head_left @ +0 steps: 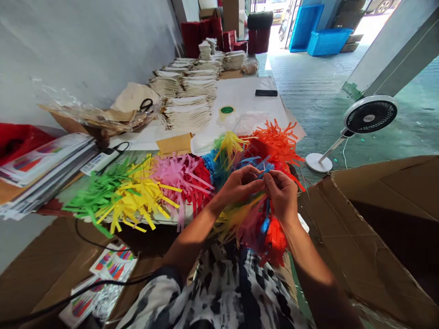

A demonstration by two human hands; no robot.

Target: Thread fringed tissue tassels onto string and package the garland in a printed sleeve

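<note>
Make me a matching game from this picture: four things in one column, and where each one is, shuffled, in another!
Things:
1. Fan
2. Blue strip
3. Green fringe
4. Tape

Places:
A. Just left of the yellow fringe
B. On the floor
C. Just beside the pale stacks
D. Held by the left hand and right hand

Pairs: 1-B, 2-D, 3-A, 4-C
</note>
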